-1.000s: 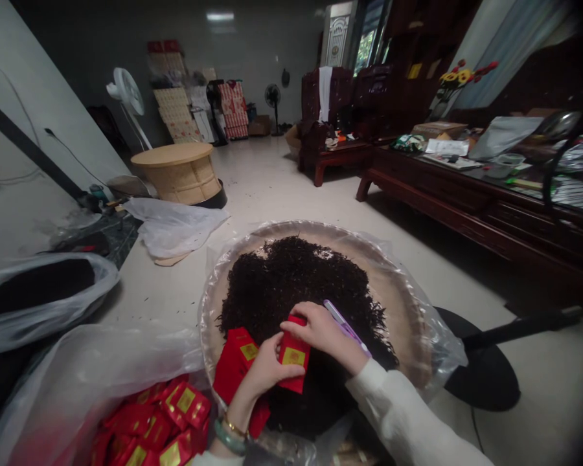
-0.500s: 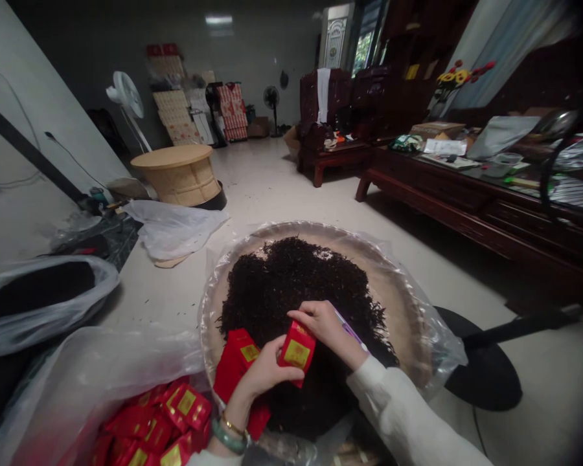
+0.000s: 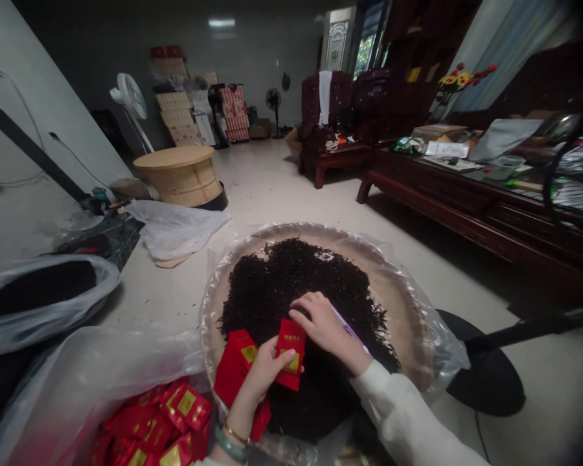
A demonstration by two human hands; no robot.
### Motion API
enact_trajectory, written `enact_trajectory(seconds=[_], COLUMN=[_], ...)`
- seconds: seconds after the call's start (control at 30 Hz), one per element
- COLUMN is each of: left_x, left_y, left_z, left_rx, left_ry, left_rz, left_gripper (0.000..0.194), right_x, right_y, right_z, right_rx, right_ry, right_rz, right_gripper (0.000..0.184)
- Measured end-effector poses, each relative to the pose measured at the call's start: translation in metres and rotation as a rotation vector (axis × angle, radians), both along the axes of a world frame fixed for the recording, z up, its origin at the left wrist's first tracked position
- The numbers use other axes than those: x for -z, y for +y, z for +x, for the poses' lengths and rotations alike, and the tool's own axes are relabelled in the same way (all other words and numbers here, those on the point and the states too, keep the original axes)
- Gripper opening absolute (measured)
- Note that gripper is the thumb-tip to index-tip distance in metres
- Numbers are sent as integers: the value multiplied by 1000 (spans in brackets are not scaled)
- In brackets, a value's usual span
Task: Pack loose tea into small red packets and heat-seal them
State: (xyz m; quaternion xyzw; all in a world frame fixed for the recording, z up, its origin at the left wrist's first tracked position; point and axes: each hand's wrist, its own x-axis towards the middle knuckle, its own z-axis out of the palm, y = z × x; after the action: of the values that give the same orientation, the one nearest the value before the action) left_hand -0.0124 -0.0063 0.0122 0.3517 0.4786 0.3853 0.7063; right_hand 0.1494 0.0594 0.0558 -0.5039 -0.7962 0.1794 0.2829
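My left hand (image 3: 267,369) grips a small red packet (image 3: 291,333) with a yellow label, its thumb across the front. The packet stands upright over a heap of dark tea-like leaves (image 3: 291,272) in a wide round tray (image 3: 408,317). Close to the packet's top edge, my right hand (image 3: 323,327) has its fingers curled; what they hold, if anything, is hidden. A purple-and-white strip (image 3: 344,322) shows along that hand's far side; I cannot tell whether it is held. More flat red packets (image 3: 233,366) lie on the tray's left side, partly behind my left forearm.
Filled red packets (image 3: 158,421) lie in a clear plastic bag at lower left. A bag of dark leaves (image 3: 39,288) stands beyond it. A black fan base (image 3: 486,375) is at right, near a low wooden table (image 3: 447,200). A round wooden stand (image 3: 179,175) is farther back.
The packet in my left hand has straightened and shows more of its front. My right fingers, on its top edge before, have lifted slightly and curled.
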Motion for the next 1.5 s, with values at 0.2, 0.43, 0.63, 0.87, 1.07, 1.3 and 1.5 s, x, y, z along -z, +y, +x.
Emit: enact_trajectory(seconds=[0.2,0.43,0.63,0.87,1.07,1.3,1.5], left_x=[10,7,-3,0,-1,-3,0], left_y=[1,1,-4,-6,-4,-9,-10], left_z=[7,10,20,18,19,18,15], left_rx=[-48,-194,-24,-159,-178,-175,-200], left_ry=[80,74,-59,-65,-75,-63,-60], left_rz=[106,109,-19,-94,-87,-63,-62], left_gripper=[55,54,62,64,64,65,66], right_x=[10,16,17,39,85,96,117], right_y=[-10,-7,-9,-15,-35,-26,-26], right_z=[-18,-10,-14,37,78,80,102], right_rx=[-91,-67,-39,272,325,392,355], right_ry=[-156,-31,27,-103,-328,-129,-56], right_rz=[-104,-187,-221,27,-58,-76,-252], right_gripper=[36,46,49,28,38,43,42])
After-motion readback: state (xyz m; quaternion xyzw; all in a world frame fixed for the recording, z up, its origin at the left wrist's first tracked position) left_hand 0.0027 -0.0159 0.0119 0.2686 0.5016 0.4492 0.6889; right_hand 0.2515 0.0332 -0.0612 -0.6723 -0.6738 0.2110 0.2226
